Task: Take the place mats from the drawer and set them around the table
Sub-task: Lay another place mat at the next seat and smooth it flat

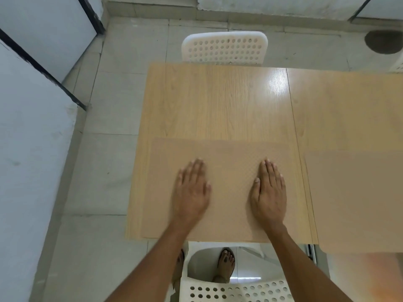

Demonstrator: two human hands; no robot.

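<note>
A tan woven place mat (231, 153) lies flat on the near side of the light wooden table (218, 101), its near edge along the table's front edge. My left hand (192, 190) rests palm down on the mat's left half, fingers together and holding nothing. My right hand (269, 190) lies flat on its right half, also holding nothing. A second tan place mat (357, 201) lies to the right on the adjoining table section and runs out of view at the right edge.
A white perforated chair (224, 49) stands at the table's far side. Another white chair (235, 288) is below me at the near side, my feet beside it. White panels with black frames line the left. The floor is grey tile.
</note>
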